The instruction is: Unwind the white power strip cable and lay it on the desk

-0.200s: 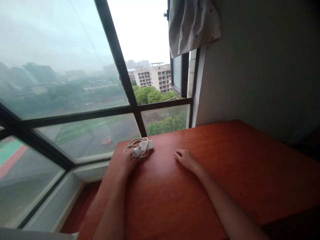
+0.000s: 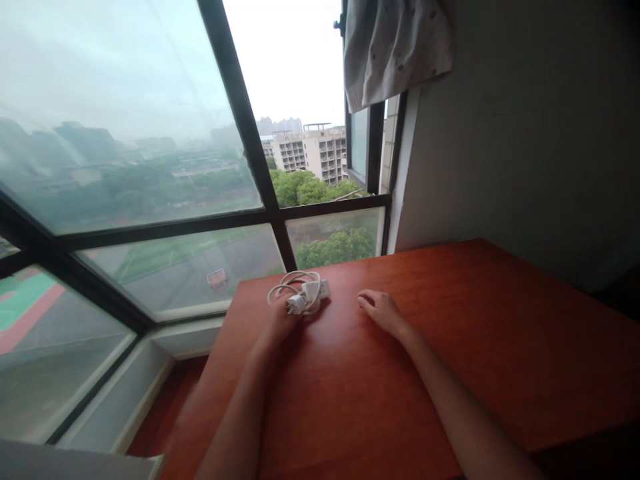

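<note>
A white power strip (image 2: 317, 289) with its pale cord looped in a coil is gripped by my left hand (image 2: 281, 321) near the far left of the table. The cord's white plug (image 2: 296, 305) faces me, its prongs pointing left, beside my fingers. Most of the left fingers are hidden behind the plug and cord. To the right, apart from the coil, my right hand (image 2: 380, 309) rests at the tabletop with its fingers curled and close together; nothing shows in them.
The reddish-brown wooden table (image 2: 350, 400) reaches up to the windows. A dark window frame (image 2: 280, 215) stands just behind it, with one pane swung outward. A light spotted curtain (image 2: 395, 53) hangs above. The grey wall (image 2: 500, 153) bounds the right side.
My left hand has carried the power strip and its coiled cord to the right, nearer my right hand. The whole view has shifted slightly; my right hand's pose looks much the same.
</note>
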